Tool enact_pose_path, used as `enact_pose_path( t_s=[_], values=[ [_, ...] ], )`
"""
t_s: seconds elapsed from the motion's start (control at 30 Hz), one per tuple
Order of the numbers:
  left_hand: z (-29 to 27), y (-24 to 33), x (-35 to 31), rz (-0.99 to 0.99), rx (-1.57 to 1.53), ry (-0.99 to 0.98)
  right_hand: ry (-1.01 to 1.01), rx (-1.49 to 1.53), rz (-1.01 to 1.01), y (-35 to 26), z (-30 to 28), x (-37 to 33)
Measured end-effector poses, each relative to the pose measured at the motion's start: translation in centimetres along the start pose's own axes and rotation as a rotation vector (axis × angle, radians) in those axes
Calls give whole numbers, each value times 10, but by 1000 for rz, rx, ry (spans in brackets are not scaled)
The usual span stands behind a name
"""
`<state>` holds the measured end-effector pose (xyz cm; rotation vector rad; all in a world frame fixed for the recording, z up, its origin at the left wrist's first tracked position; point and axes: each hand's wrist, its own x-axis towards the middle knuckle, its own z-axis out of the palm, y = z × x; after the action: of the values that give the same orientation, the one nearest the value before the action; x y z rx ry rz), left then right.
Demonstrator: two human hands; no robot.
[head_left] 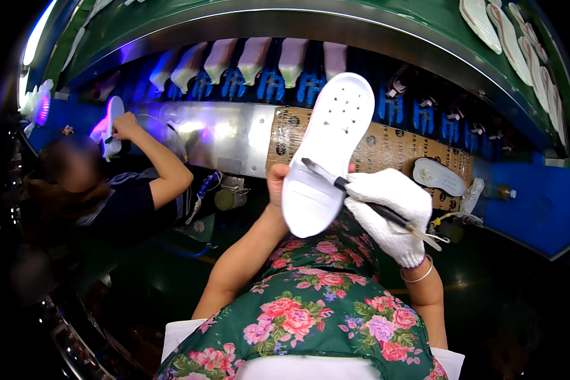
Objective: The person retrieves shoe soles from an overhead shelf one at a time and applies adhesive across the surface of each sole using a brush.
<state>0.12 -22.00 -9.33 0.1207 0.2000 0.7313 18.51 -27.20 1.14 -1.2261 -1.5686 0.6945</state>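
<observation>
Though gloved, right grip (pixel 389 206) closed around brush (pixel 326 174)

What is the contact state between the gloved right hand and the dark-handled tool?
Touching: the head view shows the gloved right hand closed around the dark-handled tool.

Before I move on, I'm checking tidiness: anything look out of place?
Perhaps the white, dark-rimmed shoe sole: it lies aslant on the brown-taped bench covering, apart from the white perforated sole in the bare left hand.
</observation>
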Motion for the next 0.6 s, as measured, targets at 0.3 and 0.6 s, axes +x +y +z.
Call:
enact_pose_path(
  t_s=[0.3,0.6],
  values=[
    [13,-26,10,15,-182,-53,46,-205,-151,-19,-3,10],
    [6,-42,6,100,88,136,111,-304,-245,-12,12,22]
  ],
)
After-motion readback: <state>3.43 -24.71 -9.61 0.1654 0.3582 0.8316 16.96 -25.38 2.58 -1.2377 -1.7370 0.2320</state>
